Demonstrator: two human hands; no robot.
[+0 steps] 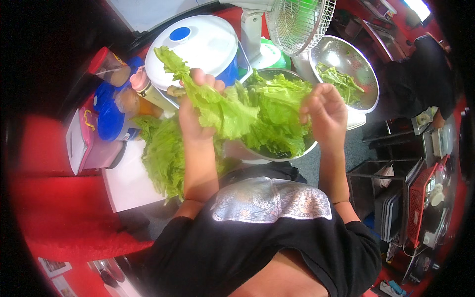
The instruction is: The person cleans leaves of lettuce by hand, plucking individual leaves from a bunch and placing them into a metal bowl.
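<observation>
My left hand (196,107) is closed around green lettuce leaves (230,115), which stick out above and to the right of the fist. Over the right edge of a metal colander (311,146) heaped with torn lettuce (280,107) is my right hand (324,105), its fingers bent; whether a small piece is between them I cannot tell. A big pile of lettuce (163,159) lies on a white surface (130,178) to the left, partly behind my left forearm. A second perforated metal colander (373,89), tilted at the upper right, has some leafy greens (339,81) in it.
Beyond the hands are a blue cooler with a white lid (200,48) and a white fan (302,26). Lidded jars (111,70), a bottle (148,92) and a pink container (100,148) crowd the left. A person in dark clothes (419,78) is at the right, by shelves (386,174).
</observation>
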